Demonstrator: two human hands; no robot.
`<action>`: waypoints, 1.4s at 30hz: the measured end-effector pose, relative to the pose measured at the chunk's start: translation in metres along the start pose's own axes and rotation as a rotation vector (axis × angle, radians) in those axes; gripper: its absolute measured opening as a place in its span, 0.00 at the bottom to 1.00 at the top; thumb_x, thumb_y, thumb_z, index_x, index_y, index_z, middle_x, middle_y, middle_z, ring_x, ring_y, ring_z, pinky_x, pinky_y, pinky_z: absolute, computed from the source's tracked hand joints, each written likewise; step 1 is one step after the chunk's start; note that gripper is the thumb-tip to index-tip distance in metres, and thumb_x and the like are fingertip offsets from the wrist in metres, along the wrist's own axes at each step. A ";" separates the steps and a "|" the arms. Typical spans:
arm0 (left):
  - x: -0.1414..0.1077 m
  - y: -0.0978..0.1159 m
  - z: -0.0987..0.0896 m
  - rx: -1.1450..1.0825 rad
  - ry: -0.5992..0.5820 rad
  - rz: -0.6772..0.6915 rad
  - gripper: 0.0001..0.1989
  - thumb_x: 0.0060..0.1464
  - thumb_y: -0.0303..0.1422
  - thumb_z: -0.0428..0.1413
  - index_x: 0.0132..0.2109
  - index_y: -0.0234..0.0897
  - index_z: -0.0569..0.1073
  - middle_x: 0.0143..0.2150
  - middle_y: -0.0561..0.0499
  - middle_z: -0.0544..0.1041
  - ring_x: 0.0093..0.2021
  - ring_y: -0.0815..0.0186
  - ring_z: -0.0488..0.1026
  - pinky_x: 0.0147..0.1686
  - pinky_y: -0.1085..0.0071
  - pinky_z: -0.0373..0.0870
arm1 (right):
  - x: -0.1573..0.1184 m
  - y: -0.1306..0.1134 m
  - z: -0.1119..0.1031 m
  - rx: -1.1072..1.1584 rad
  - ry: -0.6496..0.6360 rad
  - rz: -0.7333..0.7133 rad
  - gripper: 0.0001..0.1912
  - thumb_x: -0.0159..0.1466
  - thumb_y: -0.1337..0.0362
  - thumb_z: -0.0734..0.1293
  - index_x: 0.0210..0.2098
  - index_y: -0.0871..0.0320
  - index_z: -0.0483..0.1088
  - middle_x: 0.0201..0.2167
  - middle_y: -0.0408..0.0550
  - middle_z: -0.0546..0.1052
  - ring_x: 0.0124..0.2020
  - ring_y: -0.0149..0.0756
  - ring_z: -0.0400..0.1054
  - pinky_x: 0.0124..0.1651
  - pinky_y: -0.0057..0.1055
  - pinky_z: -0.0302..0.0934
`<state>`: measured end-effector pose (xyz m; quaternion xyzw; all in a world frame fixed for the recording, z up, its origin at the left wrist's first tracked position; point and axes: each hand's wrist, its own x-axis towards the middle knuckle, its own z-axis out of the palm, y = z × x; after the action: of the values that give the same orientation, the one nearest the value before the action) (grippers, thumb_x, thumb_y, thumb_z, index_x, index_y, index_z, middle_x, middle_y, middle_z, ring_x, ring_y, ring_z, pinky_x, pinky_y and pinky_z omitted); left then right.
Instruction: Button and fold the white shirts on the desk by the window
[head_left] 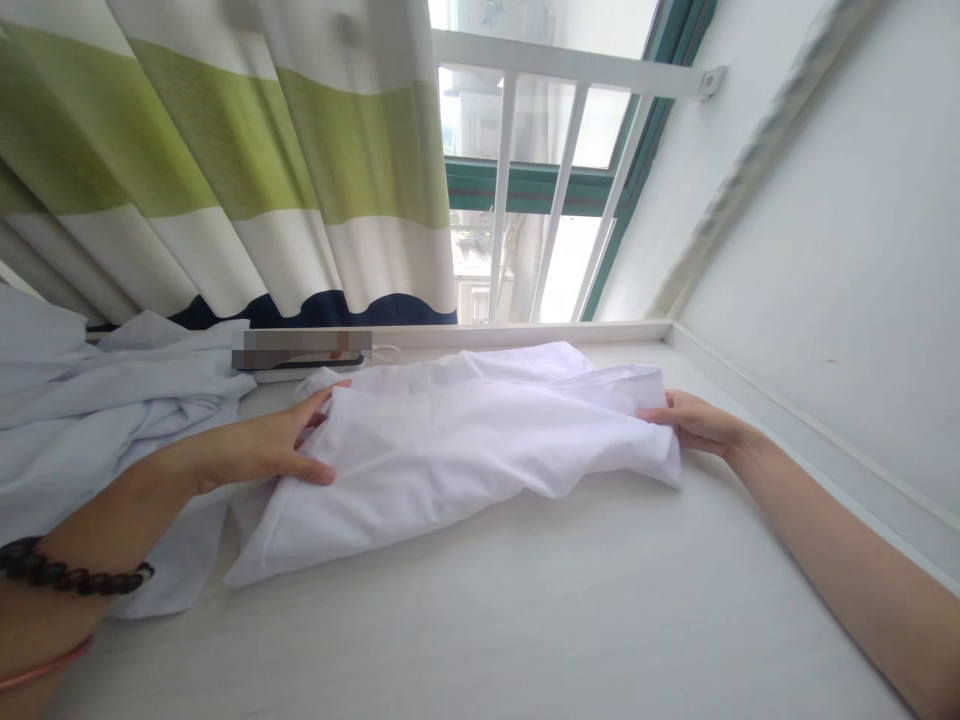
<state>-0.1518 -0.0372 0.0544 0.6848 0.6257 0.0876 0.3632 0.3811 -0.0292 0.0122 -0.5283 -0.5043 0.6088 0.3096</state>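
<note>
A folded white cloth (450, 430) lies lengthwise on the pale surface, its upper layers rumpled and its lower left corner reaching toward me. At its left end, my left hand (304, 445) grips it with the thumb on top and some fingers partly hidden behind the fold. My right hand (694, 420) pinches the cloth's right end between thumb and fingers. Whether the cloth is a garment I cannot tell.
More crumpled white fabric (97, 400) is heaped at the left. Behind the cloth, a dark-edged device (322, 362), partly blurred out, lies by the ledge. A green-and-cream curtain (225, 150), white window bars (559, 190) and a white wall (847, 270) bound the surface (525, 610).
</note>
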 end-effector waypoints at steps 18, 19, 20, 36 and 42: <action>0.027 0.080 -0.027 0.697 0.038 0.040 0.36 0.46 0.41 0.56 0.62 0.31 0.64 0.63 0.40 0.66 0.60 0.53 0.65 0.57 0.67 0.58 | 0.035 -0.095 0.015 -0.815 0.213 0.061 0.22 0.50 0.53 0.75 0.42 0.52 0.76 0.49 0.52 0.77 0.53 0.53 0.68 0.54 0.42 0.62; 0.029 0.089 -0.019 0.694 0.009 0.063 0.34 0.49 0.44 0.54 0.62 0.34 0.65 0.64 0.41 0.66 0.60 0.53 0.65 0.57 0.68 0.58 | 0.039 -0.098 0.025 -0.860 0.215 0.032 0.21 0.50 0.54 0.74 0.42 0.53 0.76 0.49 0.53 0.77 0.51 0.52 0.69 0.53 0.41 0.63; 0.033 0.098 -0.009 0.689 -0.012 0.094 0.32 0.51 0.46 0.52 0.61 0.36 0.67 0.64 0.43 0.66 0.60 0.53 0.65 0.56 0.67 0.59 | 0.042 -0.100 0.038 -0.893 0.195 -0.002 0.20 0.50 0.55 0.74 0.41 0.54 0.76 0.48 0.53 0.77 0.50 0.51 0.70 0.51 0.39 0.64; 0.068 0.100 0.037 0.536 -0.044 0.237 0.14 0.48 0.39 0.55 0.41 0.38 0.70 0.45 0.47 0.73 0.42 0.58 0.72 0.39 0.67 0.67 | 0.104 -0.107 0.148 -1.195 -0.186 -0.153 0.14 0.55 0.59 0.69 0.41 0.51 0.74 0.42 0.46 0.77 0.39 0.40 0.71 0.37 0.31 0.61; 0.063 0.101 0.022 0.328 -0.058 0.419 0.08 0.51 0.38 0.52 0.36 0.39 0.69 0.36 0.54 0.74 0.36 0.63 0.70 0.34 0.71 0.63 | 0.094 -0.114 0.151 -1.040 -0.156 -0.324 0.11 0.59 0.59 0.65 0.41 0.52 0.73 0.41 0.46 0.76 0.38 0.36 0.70 0.35 0.28 0.61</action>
<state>-0.0460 0.0170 0.0792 0.8514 0.4653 0.0384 0.2390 0.1958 0.0474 0.0779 -0.4805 -0.8351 0.2614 0.0591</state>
